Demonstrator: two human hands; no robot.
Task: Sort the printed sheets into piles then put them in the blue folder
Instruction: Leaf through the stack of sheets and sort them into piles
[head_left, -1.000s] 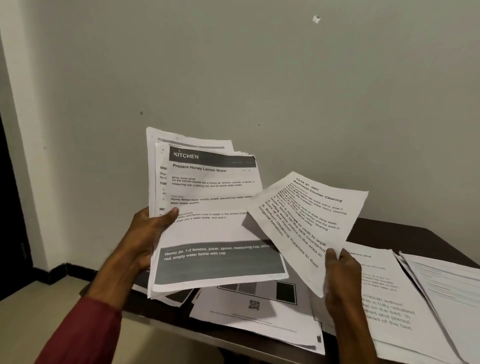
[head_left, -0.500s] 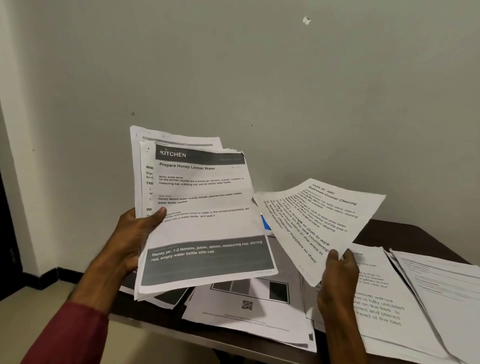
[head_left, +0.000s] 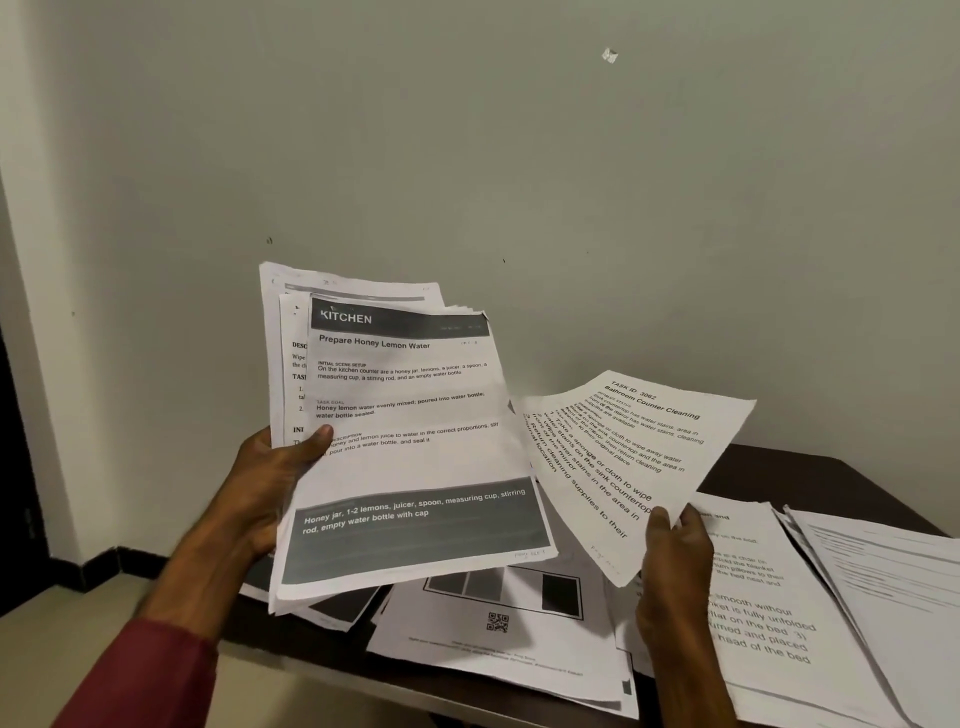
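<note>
One sheet (head_left: 623, 447), right hand (head_left: 675, 561) pinching its edge (left hand (head_left: 265, 488) grips stack (head_left: 410, 415)).

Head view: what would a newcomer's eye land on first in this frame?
First, the fanned stack of sheets held up at centre-left by the left hand, its top page headed KITCHEN with dark bands. Next, the single Bathroom Counter Cleaning sheet, tilted, which the right hand pinches at its lower edge. Below both, loose piles of paper cover the dark table.
</note>
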